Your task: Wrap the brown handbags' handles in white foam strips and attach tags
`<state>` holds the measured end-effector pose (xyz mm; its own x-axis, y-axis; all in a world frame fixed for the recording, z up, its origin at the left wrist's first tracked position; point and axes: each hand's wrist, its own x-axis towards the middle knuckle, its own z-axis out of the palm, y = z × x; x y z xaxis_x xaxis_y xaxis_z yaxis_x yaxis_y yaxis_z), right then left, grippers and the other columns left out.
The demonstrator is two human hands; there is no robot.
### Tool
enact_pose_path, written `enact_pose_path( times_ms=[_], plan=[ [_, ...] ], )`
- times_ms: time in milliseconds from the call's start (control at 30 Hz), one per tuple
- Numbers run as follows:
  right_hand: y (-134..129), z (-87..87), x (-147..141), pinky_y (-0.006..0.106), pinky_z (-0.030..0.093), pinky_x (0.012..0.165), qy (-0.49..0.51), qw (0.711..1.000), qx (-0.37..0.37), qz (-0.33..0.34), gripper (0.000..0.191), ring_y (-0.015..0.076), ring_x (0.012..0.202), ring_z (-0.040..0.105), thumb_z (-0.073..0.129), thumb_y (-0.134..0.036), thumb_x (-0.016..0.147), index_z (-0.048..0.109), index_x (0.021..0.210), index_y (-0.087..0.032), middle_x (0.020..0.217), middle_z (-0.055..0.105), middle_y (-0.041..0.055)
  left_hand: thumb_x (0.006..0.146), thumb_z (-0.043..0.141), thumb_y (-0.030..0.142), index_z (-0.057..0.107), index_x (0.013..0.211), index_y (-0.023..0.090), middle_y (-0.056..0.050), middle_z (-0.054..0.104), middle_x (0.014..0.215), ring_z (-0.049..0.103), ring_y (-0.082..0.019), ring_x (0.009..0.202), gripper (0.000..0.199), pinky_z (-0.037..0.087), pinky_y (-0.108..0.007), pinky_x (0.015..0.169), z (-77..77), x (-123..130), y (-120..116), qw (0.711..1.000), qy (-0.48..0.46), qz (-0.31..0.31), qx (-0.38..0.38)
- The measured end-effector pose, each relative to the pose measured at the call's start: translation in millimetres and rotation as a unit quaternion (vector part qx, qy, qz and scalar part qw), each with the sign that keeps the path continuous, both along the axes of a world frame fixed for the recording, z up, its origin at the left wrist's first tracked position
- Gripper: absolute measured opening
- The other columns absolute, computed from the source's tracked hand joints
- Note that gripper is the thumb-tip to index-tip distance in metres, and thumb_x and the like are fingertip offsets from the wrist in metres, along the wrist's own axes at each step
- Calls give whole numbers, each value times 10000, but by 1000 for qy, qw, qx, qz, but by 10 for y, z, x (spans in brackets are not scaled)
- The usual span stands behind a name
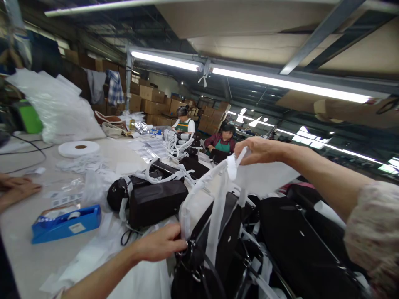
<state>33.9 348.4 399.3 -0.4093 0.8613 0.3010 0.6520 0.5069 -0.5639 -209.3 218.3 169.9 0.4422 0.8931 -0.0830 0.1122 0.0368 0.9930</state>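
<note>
My left hand (163, 243) pinches the side of a black bag (222, 232) near its metal rings, at the lower middle. Raised above the bag, my right hand (257, 151) is closed on its handle, which is wrapped in white material (215, 199). The wrapped straps stretch from the bag up to that hand. A thin white sheet (271, 176) hangs behind my right hand and forearm. Another black bag (158, 202) with white-wrapped straps lies on the table, left of the held one.
A blue tape dispenser (67, 224), a white roll (79, 148) and piled clear plastic bags (52, 106) are on the left. More black bags (305, 245) lie at right. Another person's hands (18, 189) rest at the left edge; two people sit across the table.
</note>
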Motion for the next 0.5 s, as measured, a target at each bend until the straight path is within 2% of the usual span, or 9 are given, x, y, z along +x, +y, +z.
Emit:
enact_pose_path(
  times_ms=[67, 133, 200, 233, 300, 400, 467, 500],
  plan=[
    [139, 214, -226, 165, 366, 657, -158, 982, 48, 88, 370, 56, 695, 591, 446, -304, 740, 676, 690, -19, 680, 672, -58, 763, 527, 217, 618, 810, 180, 16, 604, 823, 529, -162, 814, 110, 428, -257, 758, 150, -11, -181, 999, 20, -10, 30],
    [256, 371, -373, 166, 343, 663, -308, 931, 98, 169, 244, 53, 677, 553, 583, -236, 673, 702, 749, -37, 689, 659, -66, 802, 497, 255, 599, 839, 190, 0, 614, 899, 537, -179, 904, 126, 425, -281, 845, 226, 23, -332, 998, 18, 24, 51],
    [337, 375, -407, 189, 356, 715, -401, 876, 157, 218, 145, 76, 699, 548, 644, -157, 639, 710, 737, -72, 730, 668, -37, 809, 502, 317, 548, 858, 204, -12, 620, 903, 577, -190, 884, 132, 459, -305, 813, 149, 110, -424, 998, -16, 58, 15],
    [363, 304, -380, 211, 366, 758, -426, 856, 184, 229, 95, 97, 725, 558, 645, -123, 641, 704, 705, -86, 750, 675, -14, 805, 503, 357, 508, 859, 211, -12, 619, 854, 607, -193, 815, 156, 482, -309, 732, 41, 170, -445, 996, -44, 71, -28],
    [388, 25, -259, 261, 376, 832, -454, 834, 211, 232, 64, 147, 781, 586, 626, -75, 645, 682, 648, -106, 772, 685, 28, 783, 503, 434, 416, 835, 226, 18, 583, 701, 624, -186, 613, 231, 464, -284, 539, -287, 311, -454, 979, -108, 101, -138],
    [344, -588, -2, 286, 415, 835, -460, 841, 189, 215, 133, 192, 830, 626, 572, -51, 676, 675, 656, -134, 797, 698, 69, 708, 567, 461, 344, 758, 231, 73, 502, 565, 534, -124, 431, 324, 418, -246, 454, -835, 517, -443, 943, -174, 179, -220],
    [239, -974, 162, 297, 446, 851, -445, 857, 174, 194, 167, 222, 931, 636, 542, -58, 702, 678, 686, -153, 954, 701, 109, 665, 609, 435, 346, 739, 228, 73, 509, 568, 492, -95, 419, 343, 419, -238, 449, -1051, 618, -447, 930, -189, 204, -239],
    [160, -1127, 242, 318, 450, 888, -431, 867, 177, 174, 170, 247, 1022, 616, 532, -68, 716, 676, 699, -157, 1077, 675, 135, 657, 618, 425, 353, 738, 225, 65, 526, 583, 486, -90, 427, 342, 422, -237, 452, -1089, 657, -450, 927, -192, 211, -242]
  ],
)
